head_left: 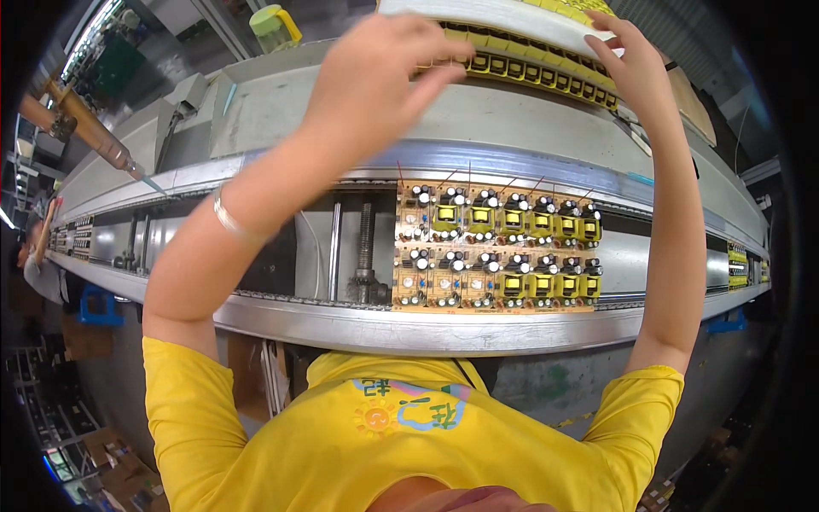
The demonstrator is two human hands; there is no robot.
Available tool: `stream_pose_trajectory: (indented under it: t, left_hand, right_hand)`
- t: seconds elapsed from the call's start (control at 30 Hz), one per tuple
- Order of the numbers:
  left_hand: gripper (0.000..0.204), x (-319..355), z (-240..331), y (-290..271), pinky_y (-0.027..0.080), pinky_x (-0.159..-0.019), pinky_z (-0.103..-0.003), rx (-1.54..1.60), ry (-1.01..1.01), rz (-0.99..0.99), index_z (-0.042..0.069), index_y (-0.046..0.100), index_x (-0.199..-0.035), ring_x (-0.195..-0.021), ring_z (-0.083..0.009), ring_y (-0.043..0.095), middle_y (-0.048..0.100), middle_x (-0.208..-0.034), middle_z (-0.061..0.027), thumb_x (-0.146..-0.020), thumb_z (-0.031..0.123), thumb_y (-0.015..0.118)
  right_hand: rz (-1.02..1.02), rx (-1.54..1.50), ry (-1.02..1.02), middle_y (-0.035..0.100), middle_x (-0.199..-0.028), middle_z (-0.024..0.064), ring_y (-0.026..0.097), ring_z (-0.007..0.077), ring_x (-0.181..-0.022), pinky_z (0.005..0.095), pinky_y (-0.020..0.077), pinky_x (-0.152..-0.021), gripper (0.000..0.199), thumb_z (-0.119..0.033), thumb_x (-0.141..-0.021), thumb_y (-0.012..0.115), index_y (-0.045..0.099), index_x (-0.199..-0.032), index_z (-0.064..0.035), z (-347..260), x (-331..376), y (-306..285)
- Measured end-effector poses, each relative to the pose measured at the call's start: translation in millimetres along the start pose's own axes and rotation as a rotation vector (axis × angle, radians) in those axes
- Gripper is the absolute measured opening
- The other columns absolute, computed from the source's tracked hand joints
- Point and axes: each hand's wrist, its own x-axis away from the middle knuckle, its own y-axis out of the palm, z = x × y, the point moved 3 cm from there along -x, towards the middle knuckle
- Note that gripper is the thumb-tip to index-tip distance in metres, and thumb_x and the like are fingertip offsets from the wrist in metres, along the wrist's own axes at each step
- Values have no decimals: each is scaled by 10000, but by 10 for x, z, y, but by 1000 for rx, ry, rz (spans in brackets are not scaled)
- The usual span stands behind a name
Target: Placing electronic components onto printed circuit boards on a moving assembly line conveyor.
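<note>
Both my arms reach over the rail to rows of yellow-and-black transformers (546, 79) at the far side. My left hand (375, 72), slightly blurred, hovers at the left end of these rows, thumb and fingers apart and nothing visible between them. With thumb and fingers, my right hand (631, 55) grips the right end of a long white strip (529, 32) lying along the rows. Below, between the rails, sits a panel of circuit boards (435, 235). Yellow transformers (512, 220) stand on several of its boards; the left-hand ones, mostly in the lower row, have none.
The metal front rail (426, 333) runs across before my body. A soldering-gun-like tool with a thin tip (136, 171) hangs at the left. Behind stands a green-lidded jug (273, 27). More boards (738, 264) lie far right; another person (41, 264) is far left.
</note>
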Motion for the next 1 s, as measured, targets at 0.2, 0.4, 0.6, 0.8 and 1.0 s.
stream_pose_trajectory:
  t: [0.2,0.4,0.6,0.8,1.0]
  left_hand:
    - [412,-546,-1023,406,543,-933,-467,-150,-93,167,-29,667,-1247,-1047,-428,674,710,-1135,-223,-903,194,704]
    - [294,-824,-1536,684,544,-934,-468,-142,-436,-97,28,726,-1148,-1060,-408,680,709,-1128,-235,-884,152,688]
    - [166,-919,-1618,727,553,-901,-466,-263,-431,-73,44,740,-1000,-989,-406,690,717,-1052,-225,-868,135,698]
    - [141,-762,-1313,337,564,-861,-428,-58,-315,103,27,691,-946,-919,-372,700,712,-964,-190,-862,124,750]
    - [372,-127,38,-81,560,-873,-380,555,-436,-75,-52,660,-1186,-946,-332,696,707,-1083,-182,-895,155,764]
  right_hand:
    - [-6,220,25,693,-1215,111,696,262,-1029,398,545,-899,335,-280,-984,675,692,-1270,-106,787,-572,367]
    - [160,212,-47,714,-1154,102,710,249,-1001,363,545,-894,283,-304,-986,682,688,-1156,-78,683,-476,261]
    - [35,-264,2,730,-1127,69,697,150,-1004,278,535,-869,283,-230,-983,717,689,-1204,-55,-220,130,119]
    - [-214,-637,-45,743,-1020,95,683,136,-848,281,555,-784,288,-117,-894,781,718,-1156,-14,-1350,1080,-62]
    - [-546,-644,108,719,-991,82,672,152,-857,278,533,-764,274,-77,-849,801,720,-1103,-16,-1528,1779,-174]
